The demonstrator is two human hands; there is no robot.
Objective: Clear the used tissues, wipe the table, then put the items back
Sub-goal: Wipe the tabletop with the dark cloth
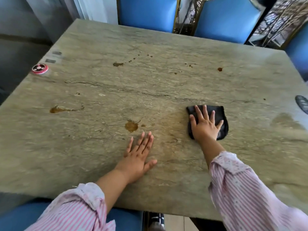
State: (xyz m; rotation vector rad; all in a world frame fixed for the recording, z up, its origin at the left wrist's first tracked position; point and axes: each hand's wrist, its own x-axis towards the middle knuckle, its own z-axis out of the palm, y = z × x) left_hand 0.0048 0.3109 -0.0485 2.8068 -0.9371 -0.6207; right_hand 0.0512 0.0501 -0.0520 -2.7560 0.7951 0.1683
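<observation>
One stone-patterned table (pixel 166 84) filled most of the view. Four blue chairs stood round it: a first chair back (pixel 146 12) and a second chair back (pixel 228 19) side by side at the far edge, a third chair (pixel 299 54) at the far right corner, and a blue seat (pixel 126 220) at the near edge, below the person.

Two pink-striped sleeves reached over the near edge, the left sleeve (pixel 78 209) and the right sleeve (pixel 241 189). Both hands lay flat on the top. The left hand (pixel 138 157) rested palm down on bare stone, fingers straight and close together, gripping nothing. The right hand (pixel 205 125) pressed down with fingers spread on the one dark cloth (pixel 220 114), which lay flat on the right half of the table, its edges showing round the hand.

Four larger brown stains marked the surface: a near stain (pixel 131 126) just beyond the left fingertips, a left stain (pixel 56 110), a far stain (pixel 118 64) and a right stain (pixel 220 69). A trail of small drops (pixel 133 59) ran from the far stain.

One round red and black disc (pixel 40 68) sat by the left edge, with two small grey labels (pixel 57 53) just beyond it. One dark object (pixel 302 104) was cut off at the right edge, and what it was could not be told.
</observation>
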